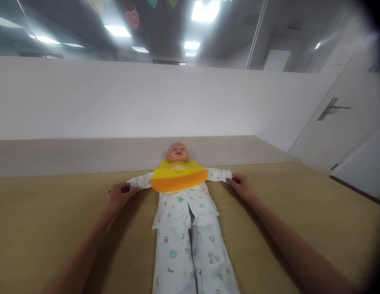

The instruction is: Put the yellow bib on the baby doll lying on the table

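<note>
A baby doll lies on its back on a wooden table, arms spread wide. It wears white printed pyjamas and a yellow-and-orange bib over the chest. My left hand is closed on the end of the doll's sleeve at the left. At the right, the other sleeve cuff is pinched by my right hand. Both my forearms reach in from the bottom corners.
A white partition wall runs behind the table, with glass above it. A white door with a lever handle stands at the right. The table's right edge falls off near the door.
</note>
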`<control>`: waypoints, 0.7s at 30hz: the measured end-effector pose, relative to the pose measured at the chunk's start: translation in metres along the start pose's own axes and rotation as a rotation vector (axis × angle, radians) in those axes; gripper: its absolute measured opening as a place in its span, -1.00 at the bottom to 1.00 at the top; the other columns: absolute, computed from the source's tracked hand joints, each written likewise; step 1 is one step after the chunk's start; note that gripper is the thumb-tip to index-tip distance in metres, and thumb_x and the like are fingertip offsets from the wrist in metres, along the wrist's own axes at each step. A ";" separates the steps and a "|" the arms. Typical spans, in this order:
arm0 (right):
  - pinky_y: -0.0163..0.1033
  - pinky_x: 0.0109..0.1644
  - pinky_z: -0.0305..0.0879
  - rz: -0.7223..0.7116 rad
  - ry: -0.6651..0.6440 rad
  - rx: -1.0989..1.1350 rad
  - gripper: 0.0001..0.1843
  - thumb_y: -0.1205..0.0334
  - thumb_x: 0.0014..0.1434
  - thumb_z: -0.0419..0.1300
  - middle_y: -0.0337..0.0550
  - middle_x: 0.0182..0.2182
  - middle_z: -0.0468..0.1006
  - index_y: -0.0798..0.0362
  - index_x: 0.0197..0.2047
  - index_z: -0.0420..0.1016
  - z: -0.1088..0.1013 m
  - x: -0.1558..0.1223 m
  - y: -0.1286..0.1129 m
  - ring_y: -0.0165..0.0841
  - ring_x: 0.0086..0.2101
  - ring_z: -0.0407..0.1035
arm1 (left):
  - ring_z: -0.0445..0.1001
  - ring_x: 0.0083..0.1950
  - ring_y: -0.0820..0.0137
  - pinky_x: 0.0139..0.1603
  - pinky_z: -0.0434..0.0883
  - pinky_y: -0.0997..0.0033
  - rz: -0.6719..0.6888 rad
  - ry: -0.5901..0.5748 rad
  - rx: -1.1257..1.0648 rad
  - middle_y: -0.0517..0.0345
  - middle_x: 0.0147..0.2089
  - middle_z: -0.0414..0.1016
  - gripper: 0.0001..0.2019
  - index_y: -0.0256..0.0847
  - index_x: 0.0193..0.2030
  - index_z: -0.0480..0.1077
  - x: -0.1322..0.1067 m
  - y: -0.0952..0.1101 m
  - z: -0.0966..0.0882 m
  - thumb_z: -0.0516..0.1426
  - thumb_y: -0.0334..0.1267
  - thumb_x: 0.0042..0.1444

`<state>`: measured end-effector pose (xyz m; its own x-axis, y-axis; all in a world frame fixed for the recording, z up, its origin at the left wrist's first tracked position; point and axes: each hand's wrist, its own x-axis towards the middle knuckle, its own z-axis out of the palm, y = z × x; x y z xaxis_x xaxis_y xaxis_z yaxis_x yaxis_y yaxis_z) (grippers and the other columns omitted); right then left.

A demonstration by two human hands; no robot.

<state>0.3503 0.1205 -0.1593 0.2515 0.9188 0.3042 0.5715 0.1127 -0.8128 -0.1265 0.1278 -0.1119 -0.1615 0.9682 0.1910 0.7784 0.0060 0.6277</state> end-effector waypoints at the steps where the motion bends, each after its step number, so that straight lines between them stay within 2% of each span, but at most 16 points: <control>1: -0.24 -0.38 0.23 0.007 -0.006 0.010 -0.56 -0.16 -0.06 0.19 -0.16 -0.52 0.47 0.11 -0.45 0.44 0.000 0.000 -0.001 -0.34 -0.47 0.30 | 0.19 -0.49 0.41 -0.46 0.05 0.39 0.010 -0.002 0.024 0.28 -0.60 0.15 -0.60 -0.16 -0.63 0.15 0.000 -0.002 0.002 0.16 0.08 -0.09; 3: -0.24 -0.38 0.23 0.010 -0.012 0.028 -0.57 -0.16 -0.08 0.19 -0.17 -0.55 0.45 0.10 -0.49 0.42 0.000 0.000 -0.003 -0.34 -0.48 0.30 | 0.17 -0.49 0.41 -0.46 0.05 0.39 0.035 0.000 0.044 0.28 -0.60 0.12 -0.59 -0.16 -0.62 0.11 0.001 -0.004 0.004 0.13 0.08 -0.04; 10: -0.24 -0.40 0.23 0.037 -0.019 0.067 -0.57 -0.18 -0.12 0.21 -0.16 -0.58 0.46 0.07 -0.51 0.40 -0.003 -0.003 -0.011 -0.33 -0.51 0.31 | 0.24 -0.47 0.39 -0.46 0.13 0.39 0.029 0.071 -0.049 0.26 -0.58 0.23 -0.68 -0.16 -0.55 0.25 0.000 -0.005 0.003 0.12 0.05 -0.04; 16: -0.27 -0.52 0.18 0.134 -0.051 0.153 -0.49 -0.27 -0.15 0.24 -0.22 -0.69 0.39 0.07 -0.48 0.40 -0.002 -0.004 -0.012 -0.35 -0.61 0.30 | 0.35 -0.44 0.33 -0.40 0.22 0.36 0.076 0.024 -0.061 0.20 -0.53 0.39 -0.71 -0.17 -0.45 0.35 0.008 -0.015 0.008 0.07 0.03 0.02; 21: -0.32 -0.54 0.16 0.162 -0.129 0.289 -0.47 -0.24 -0.16 0.27 -0.20 -0.61 0.46 0.10 -0.39 0.40 -0.002 -0.003 -0.011 -0.40 -0.58 0.32 | 0.45 -0.32 0.26 -0.30 0.30 0.33 0.101 0.024 -0.129 0.10 -0.41 0.49 -0.73 -0.19 -0.41 0.34 0.007 -0.016 0.011 0.08 0.00 0.03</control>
<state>0.3447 0.1159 -0.1507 0.2092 0.9717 0.1096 0.2831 0.0471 -0.9579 -0.1339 0.1374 -0.1286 -0.1023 0.9560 0.2749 0.7073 -0.1244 0.6959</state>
